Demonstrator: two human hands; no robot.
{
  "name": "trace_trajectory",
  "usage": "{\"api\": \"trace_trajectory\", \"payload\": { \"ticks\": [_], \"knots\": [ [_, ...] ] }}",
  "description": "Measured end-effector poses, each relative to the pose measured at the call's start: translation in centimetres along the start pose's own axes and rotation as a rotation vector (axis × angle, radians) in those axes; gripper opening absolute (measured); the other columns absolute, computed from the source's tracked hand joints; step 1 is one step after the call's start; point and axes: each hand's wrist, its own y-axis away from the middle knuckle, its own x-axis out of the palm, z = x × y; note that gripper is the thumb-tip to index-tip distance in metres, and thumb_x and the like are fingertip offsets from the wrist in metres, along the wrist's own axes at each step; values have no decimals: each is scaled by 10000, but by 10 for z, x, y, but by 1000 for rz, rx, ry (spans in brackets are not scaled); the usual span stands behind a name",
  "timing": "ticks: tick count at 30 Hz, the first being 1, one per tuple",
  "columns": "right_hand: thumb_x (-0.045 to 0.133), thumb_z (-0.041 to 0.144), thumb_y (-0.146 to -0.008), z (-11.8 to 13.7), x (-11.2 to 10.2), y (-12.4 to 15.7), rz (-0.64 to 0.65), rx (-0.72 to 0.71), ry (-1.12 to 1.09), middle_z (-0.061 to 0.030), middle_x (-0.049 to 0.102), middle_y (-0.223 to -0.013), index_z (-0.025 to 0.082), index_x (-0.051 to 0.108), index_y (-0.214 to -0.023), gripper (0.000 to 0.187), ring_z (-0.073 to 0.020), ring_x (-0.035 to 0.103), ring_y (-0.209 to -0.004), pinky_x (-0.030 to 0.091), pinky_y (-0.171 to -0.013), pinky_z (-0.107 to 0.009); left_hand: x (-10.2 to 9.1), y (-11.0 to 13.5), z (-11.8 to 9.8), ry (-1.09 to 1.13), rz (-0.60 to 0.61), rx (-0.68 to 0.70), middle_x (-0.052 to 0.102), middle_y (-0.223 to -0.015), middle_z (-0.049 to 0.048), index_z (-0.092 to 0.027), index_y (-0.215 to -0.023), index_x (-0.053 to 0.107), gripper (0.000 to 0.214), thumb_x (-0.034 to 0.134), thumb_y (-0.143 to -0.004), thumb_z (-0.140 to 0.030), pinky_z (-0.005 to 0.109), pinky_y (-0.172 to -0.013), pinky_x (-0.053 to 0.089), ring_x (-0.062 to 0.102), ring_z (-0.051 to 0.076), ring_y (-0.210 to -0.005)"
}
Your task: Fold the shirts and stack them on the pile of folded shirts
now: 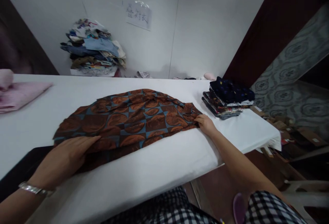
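Note:
A brown shirt (136, 114) patterned with blue-edged squares and discs lies spread in a long, partly folded shape across the white table. At its near left edge, my left hand (68, 157) is closed on the cloth, a metal watch band at the wrist. The thumb and part of the fingers there are hidden by the hand itself. My right hand (205, 124) pinches the right end of the shirt, beside what looks like its collar. Between my hands, the near edge of the cloth runs along the table's front.
To the right stands a stack of folded garments (226, 97), dark blue on top. A tall clothes pile (92, 47) rises against the back wall. Pink cloth (23, 94) lies at the far left, and a black item (23, 167) is near my left forearm. The white table (159, 162) ends close to me.

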Motion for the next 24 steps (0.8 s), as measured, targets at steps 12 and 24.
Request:
{"api": "trace_trajectory", "payload": {
  "ticks": [12,24],
  "knots": [
    [471,151,-773,21,-1,-5,-58,-79,-130,-96,671,-1165,223,735,-1062,398,-298,594,-1108,450,-999,-498,-6,37,-14,42,124,-37,512,-1415,76,-224,-1322,540,590,511,-734,-266,511,-1125,286,385,282,-1359],
    [396,596,-917,155,52,-81,327,-192,-179,-110,277,-1549,263,419,-1434,616,-312,193,-1442,155,-1139,-573,41,-4,-36,36,169,-90,303,-1541,111,-224,-1438,390,643,366,-908,-588,568,-1142,134,216,296,-1437]
  ]
}}
